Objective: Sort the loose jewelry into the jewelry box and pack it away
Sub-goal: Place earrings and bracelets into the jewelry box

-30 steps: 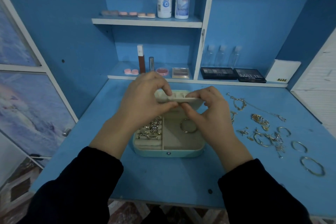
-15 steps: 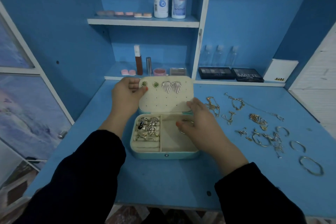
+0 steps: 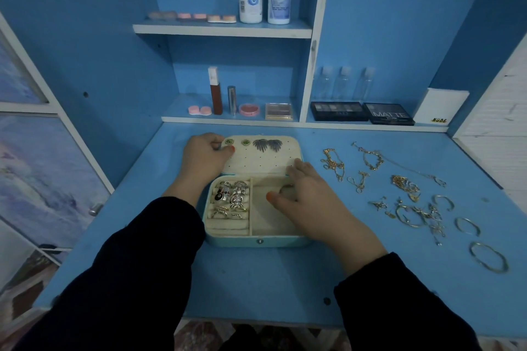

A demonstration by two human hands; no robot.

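Observation:
The teal jewelry box [image 3: 256, 241] lies open at the table's middle. Its lid panel [image 3: 265, 164] is folded back flat and carries green studs and wing earrings [image 3: 267, 145]. My left hand [image 3: 204, 159] grips the lid's far left corner, thumb on the panel. Several rings [image 3: 231, 196] fill the left compartment. My right hand [image 3: 309, 204] hovers over the right compartment with fingers spread, above a bangle [image 3: 286, 187] that it partly hides. Whether it touches the bangle is unclear.
Loose gold chains [image 3: 333, 164], small pieces [image 3: 410, 209] and bangles [image 3: 489, 257] lie scattered on the table [image 3: 256, 288] to the right of the box. Behind it, low shelves hold makeup palettes [image 3: 387, 113], bottles and small cases.
The lid, held half closed by both hands a second ago, now lies folded back flat. My right hand left the lid and came down over the right compartment.

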